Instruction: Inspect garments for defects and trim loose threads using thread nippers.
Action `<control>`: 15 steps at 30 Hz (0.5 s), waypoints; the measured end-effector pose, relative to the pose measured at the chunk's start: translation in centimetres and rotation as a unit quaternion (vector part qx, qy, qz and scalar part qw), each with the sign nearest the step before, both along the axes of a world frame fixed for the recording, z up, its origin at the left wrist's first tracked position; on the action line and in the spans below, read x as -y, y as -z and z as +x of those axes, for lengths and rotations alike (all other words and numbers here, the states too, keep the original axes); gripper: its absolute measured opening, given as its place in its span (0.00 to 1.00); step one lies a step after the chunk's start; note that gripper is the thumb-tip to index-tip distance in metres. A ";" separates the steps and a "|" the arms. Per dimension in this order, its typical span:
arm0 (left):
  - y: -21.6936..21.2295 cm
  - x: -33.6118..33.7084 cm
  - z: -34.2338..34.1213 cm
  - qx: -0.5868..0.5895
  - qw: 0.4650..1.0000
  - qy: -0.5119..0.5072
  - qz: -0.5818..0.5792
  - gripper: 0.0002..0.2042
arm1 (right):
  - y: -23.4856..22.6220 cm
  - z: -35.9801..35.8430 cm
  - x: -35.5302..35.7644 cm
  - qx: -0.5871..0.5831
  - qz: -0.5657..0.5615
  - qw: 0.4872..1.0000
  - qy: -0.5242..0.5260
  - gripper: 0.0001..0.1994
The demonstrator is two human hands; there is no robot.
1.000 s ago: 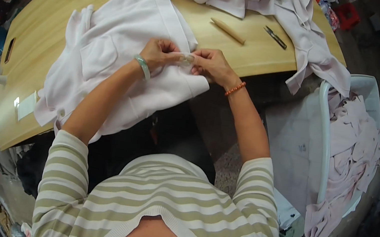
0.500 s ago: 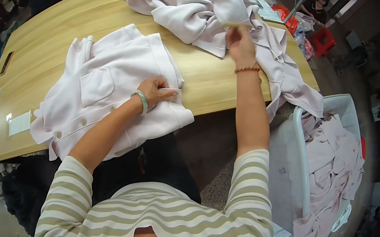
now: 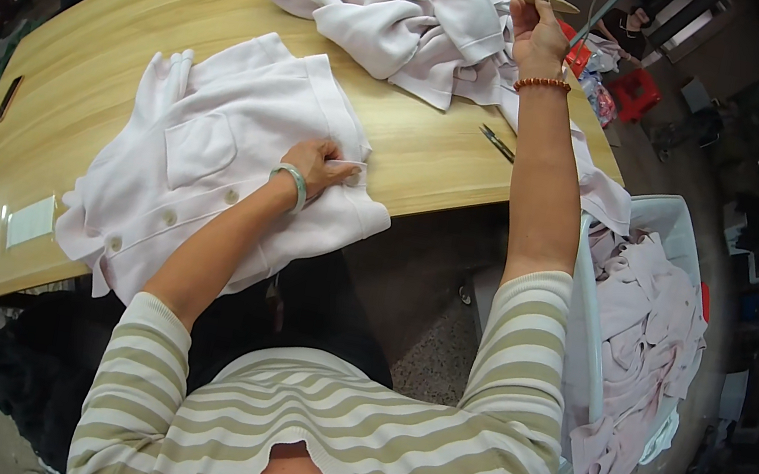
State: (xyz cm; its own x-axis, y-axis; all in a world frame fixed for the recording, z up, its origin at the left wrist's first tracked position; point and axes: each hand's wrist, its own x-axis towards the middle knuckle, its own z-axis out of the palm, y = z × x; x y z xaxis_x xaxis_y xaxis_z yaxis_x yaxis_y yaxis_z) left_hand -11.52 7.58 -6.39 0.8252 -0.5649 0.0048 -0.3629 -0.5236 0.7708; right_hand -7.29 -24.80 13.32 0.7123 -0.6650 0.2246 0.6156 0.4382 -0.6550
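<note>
A pale pinkish-white buttoned cardigan [image 3: 197, 149] with a patch pocket lies spread over the left and front part of the table. My left hand [image 3: 319, 165] rests on it near a button at its right edge, with thumb and fingers closed on the fabric. My right hand [image 3: 539, 40] is raised at the far right of the table, gripping a thin, flat tan stick [image 3: 560, 5] with a tapered end. Behind and beside that hand, a heap of similar pale garments [image 3: 389, 10] covers the far side. Two slim dark pen-like tools [image 3: 496, 142] lie left of my right forearm.
A white plastic bin [image 3: 599, 327] overflowing with pinkish garments stands against the table's right side. At the left of the wooden table [image 3: 42, 137] are a dark phone-like object [image 3: 9, 99] and a white card [image 3: 31, 222]. Another person [image 3: 630, 27] is at the far right.
My right hand has moved up and to the right, off the garment heap, lifting the tan stick into clear view. The pen-like tools now show. My left hand stays on the cardigan.
</note>
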 end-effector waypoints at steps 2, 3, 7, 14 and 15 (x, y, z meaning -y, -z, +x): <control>-0.6 -0.1 -0.3 -0.024 1.000 -0.005 0.005 0.16 | 1.2 -0.6 -0.8 -0.070 -0.017 0.997 0.032 0.06; -0.6 0.0 -0.2 -0.015 1.000 0.004 0.006 0.17 | 2.2 -0.8 -0.6 -0.112 -0.067 0.991 0.034 0.08; -0.3 -0.9 -0.6 0.051 0.997 0.008 0.048 0.21 | 8.2 -2.9 -2.5 -0.378 -0.523 0.759 0.090 0.16; -5.1 -12.3 -8.6 0.293 0.952 -0.022 0.083 0.36 | 20.8 -3.9 -4.5 -0.421 -0.739 0.509 0.131 0.16; -6.2 -15.1 -9.7 0.291 0.945 -0.050 0.144 0.41 | 21.4 -4.0 -5.5 -0.423 -0.742 0.498 0.153 0.17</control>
